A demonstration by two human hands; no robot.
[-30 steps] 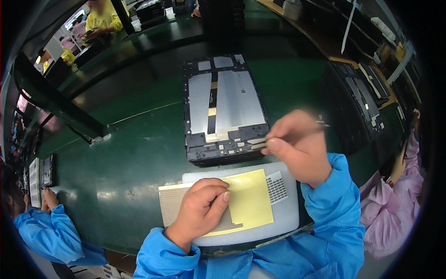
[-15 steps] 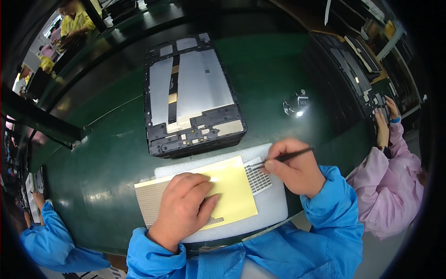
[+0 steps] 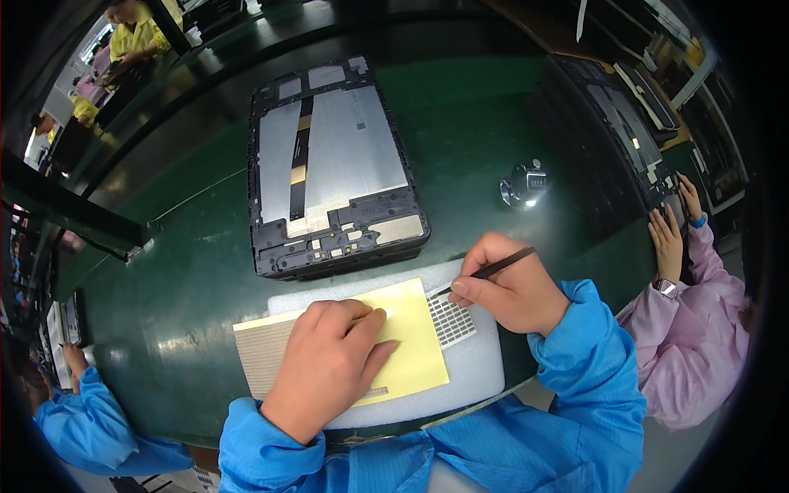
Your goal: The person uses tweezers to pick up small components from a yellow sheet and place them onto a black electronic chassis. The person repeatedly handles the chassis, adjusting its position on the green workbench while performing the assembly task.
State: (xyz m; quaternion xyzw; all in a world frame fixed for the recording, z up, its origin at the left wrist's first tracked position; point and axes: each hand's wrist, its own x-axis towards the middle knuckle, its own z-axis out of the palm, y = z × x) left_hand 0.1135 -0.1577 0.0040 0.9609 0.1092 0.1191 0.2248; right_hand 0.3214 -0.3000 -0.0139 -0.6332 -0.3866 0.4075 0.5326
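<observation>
Yellow sheet (image 3: 411, 345) is pinned flat by the left hand (image 3: 329, 361) – tweezers (image 3: 485, 271) pinched in right hand (image 3: 509, 292) fingers, best kept low at the sticker grid (image 3: 452, 319).

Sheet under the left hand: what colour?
Pale yellow sheet, pressed flat by the left hand; head view shows it.

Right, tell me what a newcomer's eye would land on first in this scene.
First, the two hands in blue sleeves at the lower middle: the left hand presses flat on a yellow sheet lying on a white foam pad, while the right hand holds black tweezers with the tip by a small grid of dark squares. Just beyond them, an opened tablet lies back-up on the green table.
</observation>
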